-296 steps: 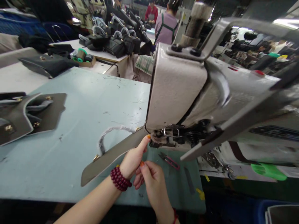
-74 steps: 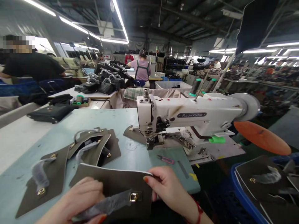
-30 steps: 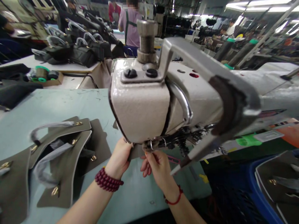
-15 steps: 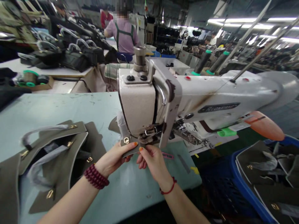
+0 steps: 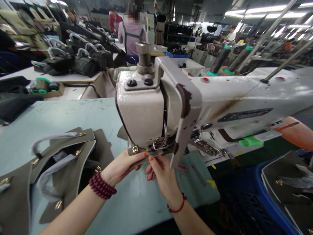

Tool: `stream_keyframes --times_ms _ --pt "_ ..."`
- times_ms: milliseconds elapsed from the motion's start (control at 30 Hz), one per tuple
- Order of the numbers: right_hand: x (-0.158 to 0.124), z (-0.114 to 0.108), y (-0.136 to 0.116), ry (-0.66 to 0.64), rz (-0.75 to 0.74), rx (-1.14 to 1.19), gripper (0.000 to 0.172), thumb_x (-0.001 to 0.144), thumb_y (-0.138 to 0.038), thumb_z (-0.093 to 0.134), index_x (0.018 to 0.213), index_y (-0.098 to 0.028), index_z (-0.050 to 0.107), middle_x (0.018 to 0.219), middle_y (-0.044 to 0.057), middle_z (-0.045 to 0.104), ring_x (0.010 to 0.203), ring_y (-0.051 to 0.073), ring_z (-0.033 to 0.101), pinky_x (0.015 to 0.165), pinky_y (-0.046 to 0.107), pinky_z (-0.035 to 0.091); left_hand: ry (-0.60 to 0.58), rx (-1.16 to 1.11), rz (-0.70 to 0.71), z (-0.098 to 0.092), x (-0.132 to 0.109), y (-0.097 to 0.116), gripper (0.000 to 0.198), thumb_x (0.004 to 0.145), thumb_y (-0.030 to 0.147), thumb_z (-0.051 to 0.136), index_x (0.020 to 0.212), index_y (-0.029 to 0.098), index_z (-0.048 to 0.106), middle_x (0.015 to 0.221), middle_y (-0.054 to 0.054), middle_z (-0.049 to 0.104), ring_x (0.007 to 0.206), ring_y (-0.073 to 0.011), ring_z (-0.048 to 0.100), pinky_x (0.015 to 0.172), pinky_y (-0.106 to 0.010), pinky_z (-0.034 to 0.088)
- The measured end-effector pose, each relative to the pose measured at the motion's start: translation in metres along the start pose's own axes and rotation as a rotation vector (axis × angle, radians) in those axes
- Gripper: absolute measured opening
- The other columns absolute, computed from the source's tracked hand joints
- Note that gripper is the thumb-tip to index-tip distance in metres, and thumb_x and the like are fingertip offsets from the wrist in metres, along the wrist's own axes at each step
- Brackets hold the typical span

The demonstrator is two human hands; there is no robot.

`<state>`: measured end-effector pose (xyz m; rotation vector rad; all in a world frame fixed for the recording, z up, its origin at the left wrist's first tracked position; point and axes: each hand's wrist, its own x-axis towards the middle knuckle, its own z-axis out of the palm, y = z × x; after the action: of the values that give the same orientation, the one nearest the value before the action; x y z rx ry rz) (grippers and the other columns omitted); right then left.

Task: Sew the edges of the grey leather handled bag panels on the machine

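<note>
My left hand (image 5: 123,167), below a string of dark red beads, pinches a grey-brown bag panel (image 5: 141,162) between thumb and fingers. A small gold buckle (image 5: 135,149) shows on the panel beside the thumb. My right hand (image 5: 163,173) is closed at the panel's near edge, thumb and fingertips pressed together there. Both hands are right under the head of a white sewing machine (image 5: 139,111). The needle and the far part of the panel are hidden behind the machine head.
Grey-brown bag pieces (image 5: 63,173) with plastic-wrapped handles lie at left on the pale green table (image 5: 97,215). A blue basket (image 5: 264,202) holds similar pieces at lower right. Black bags (image 5: 85,67) stand on another table behind; a person in purple (image 5: 133,36) is beyond it.
My view has shifted, so the machine head looks larger and closer and the bag pieces sit further right. Both hands keep their hold at the panel's edge.
</note>
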<state>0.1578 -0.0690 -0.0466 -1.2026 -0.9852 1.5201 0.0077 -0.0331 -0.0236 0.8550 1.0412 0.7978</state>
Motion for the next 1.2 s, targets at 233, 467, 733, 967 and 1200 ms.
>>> stream_keyframes --times_ms 233,467,733,967,1200 --pt "-0.002 0.013 0.005 0.11 0.011 0.047 0.053 0.085 -0.058 0.055 0.058 -0.013 0.061 0.05 0.003 0.063 0.038 0.008 0.055 0.04 0.016 0.039 -0.005 0.057 0.019 -0.005 0.006 -0.001 0.02 0.077 0.032 0.073 0.086 0.014 0.071 0.078 -0.004 0.065 0.061 -0.0102 0.05 0.051 -0.02 0.039" --pt "-0.001 0.029 0.004 0.205 0.06 0.08 0.049 0.085 -0.055 0.053 0.059 -0.014 0.06 0.051 0.004 0.064 0.035 0.009 0.055 0.038 0.017 0.039 0.018 0.044 0.049 -0.007 0.008 0.003 0.019 0.072 0.032 0.077 0.076 0.015 0.069 0.069 -0.001 0.061 0.053 -0.0082 0.045 0.043 -0.018 0.036" --pt "0.0 0.038 0.0 0.226 0.083 0.114 0.042 0.086 -0.045 0.051 0.058 -0.015 0.06 0.05 0.003 0.063 0.035 0.008 0.055 0.037 0.016 0.041 0.054 0.048 0.046 0.004 0.005 0.022 0.016 0.062 0.029 0.079 0.062 0.017 0.069 0.053 0.001 0.058 0.041 -0.0079 0.04 0.037 -0.019 0.03" --pt "0.003 0.04 0.006 0.224 0.048 0.105 0.039 0.087 -0.038 0.052 0.056 -0.015 0.061 0.051 0.003 0.064 0.038 0.009 0.056 0.039 0.016 0.043 0.103 0.008 0.109 0.007 0.0 0.017 0.023 0.068 0.036 0.076 0.059 0.017 0.066 0.05 0.001 0.055 0.043 -0.0086 0.037 0.04 -0.02 0.028" --pt "0.003 0.033 0.008 0.202 -0.012 0.098 0.039 0.086 -0.039 0.055 0.056 -0.015 0.061 0.049 0.0 0.063 0.035 0.008 0.053 0.038 0.016 0.042 0.178 -0.122 0.113 0.016 -0.005 -0.006 0.033 0.073 0.044 0.074 0.063 0.015 0.06 0.049 0.002 0.054 0.042 -0.0087 0.043 0.04 -0.02 0.035"
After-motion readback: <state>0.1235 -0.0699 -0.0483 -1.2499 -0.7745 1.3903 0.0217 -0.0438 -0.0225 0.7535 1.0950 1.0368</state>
